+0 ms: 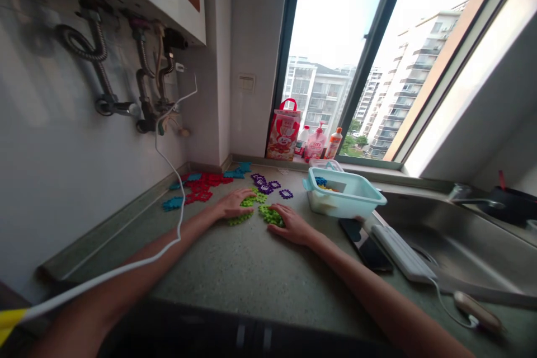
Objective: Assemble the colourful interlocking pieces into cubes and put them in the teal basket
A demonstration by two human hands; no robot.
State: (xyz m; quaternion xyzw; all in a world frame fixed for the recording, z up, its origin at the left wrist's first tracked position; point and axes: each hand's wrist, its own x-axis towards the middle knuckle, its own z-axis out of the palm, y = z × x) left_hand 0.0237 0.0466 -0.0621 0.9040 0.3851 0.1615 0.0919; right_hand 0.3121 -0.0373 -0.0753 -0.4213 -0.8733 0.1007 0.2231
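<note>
Green gear-shaped pieces [260, 198] lie on the grey counter in two groups. My left hand [234, 203] rests over the left group, its fingers apart and touching the pieces. On the right group [267, 213] lies my right hand [291, 225], fingers spread, with green pieces under and beside the fingertips. Behind them are several purple pieces [262, 184]. Red pieces [203, 185] are piled to the left, with blue pieces [172, 203] around them. A light blue plastic box [348, 203] at the right holds blue and yellow pieces.
A black phone [366, 246] and a white power strip [403, 251] lie by the steel sink [478, 251]. A white cable [161, 257] crosses over my left forearm. Bottles [315, 144] and a red bag [284, 134] stand at the window.
</note>
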